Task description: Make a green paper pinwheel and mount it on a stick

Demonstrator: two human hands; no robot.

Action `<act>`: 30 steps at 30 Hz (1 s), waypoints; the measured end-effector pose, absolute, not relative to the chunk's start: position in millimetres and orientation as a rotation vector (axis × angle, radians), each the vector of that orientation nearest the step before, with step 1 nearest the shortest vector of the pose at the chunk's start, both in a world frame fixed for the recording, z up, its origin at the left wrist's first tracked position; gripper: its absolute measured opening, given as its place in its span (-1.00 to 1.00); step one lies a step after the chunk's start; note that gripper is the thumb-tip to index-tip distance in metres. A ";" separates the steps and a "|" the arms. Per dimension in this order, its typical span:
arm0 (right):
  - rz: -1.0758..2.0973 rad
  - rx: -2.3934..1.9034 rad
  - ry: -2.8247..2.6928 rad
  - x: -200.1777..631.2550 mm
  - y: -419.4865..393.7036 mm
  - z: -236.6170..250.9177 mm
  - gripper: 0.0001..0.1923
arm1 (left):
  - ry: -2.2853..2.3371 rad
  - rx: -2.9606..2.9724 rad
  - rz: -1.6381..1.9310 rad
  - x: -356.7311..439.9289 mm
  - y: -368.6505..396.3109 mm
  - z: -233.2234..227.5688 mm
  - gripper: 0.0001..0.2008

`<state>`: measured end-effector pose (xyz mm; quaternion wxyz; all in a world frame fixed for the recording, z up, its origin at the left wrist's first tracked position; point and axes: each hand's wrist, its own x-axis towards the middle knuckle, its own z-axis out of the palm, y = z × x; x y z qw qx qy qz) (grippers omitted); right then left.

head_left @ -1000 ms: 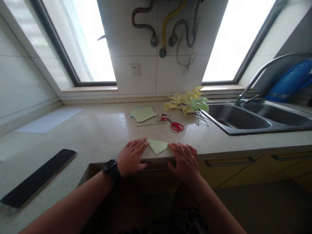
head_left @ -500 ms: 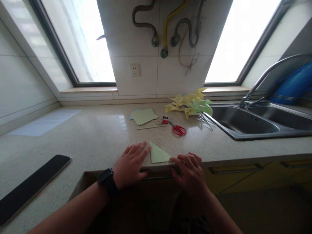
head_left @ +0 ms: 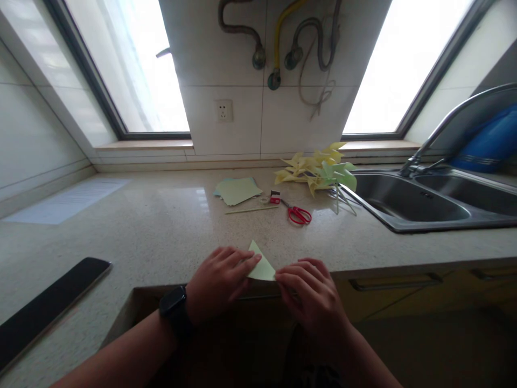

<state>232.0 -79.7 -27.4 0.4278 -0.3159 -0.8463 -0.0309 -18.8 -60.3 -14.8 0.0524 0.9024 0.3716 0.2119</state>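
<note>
A pale green sheet of paper [head_left: 263, 268], folded into a triangle, is at the front edge of the counter. My left hand [head_left: 221, 274], with a black watch on the wrist, holds its left side, fingers on top and the thumb hidden below. At the paper's right corner, my right hand [head_left: 310, 288] is closed in a pinch between fingertips and thumb. Beyond the hands lie red-handled scissors [head_left: 299, 215], a small red box [head_left: 275, 197], a thin stick [head_left: 251, 209] and a stack of coloured paper squares [head_left: 239, 192].
Yellow and green paper pinwheels [head_left: 315, 170] lie by the steel sink [head_left: 404, 228] on the right. On the left are a printed sheet [head_left: 68, 202] and a long dark flat object [head_left: 52, 310]. The counter [head_left: 161, 242] has a cut-out in front, and drawers are below.
My left hand has slid right, further onto the folded paper. The paper has tilted and shifted slightly toward the counter's edge. My right hand keeps to its corner, and the view has moved a little.
</note>
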 end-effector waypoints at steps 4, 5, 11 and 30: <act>-0.007 -0.711 -2.166 232.4 -78.9 -12.4 -0.73 | 1.071 2.614 0.747 -19.5 -59.0 -13.8 -0.63; 0.014 -0.706 -2.175 234.3 -76.5 -9.9 -0.72 | 1.064 2.566 0.773 -19.6 -58.9 -12.7 -0.64; 0.088 -1.067 -2.037 257.5 -26.6 -4.9 -0.83 | 1.152 2.104 0.919 -16.0 -60.1 -8.2 -0.74; 0.064 -1.843 -2.002 298.8 77.9 -14.0 -0.74 | 0.994 1.169 1.104 -15.0 -39.4 -9.6 -0.65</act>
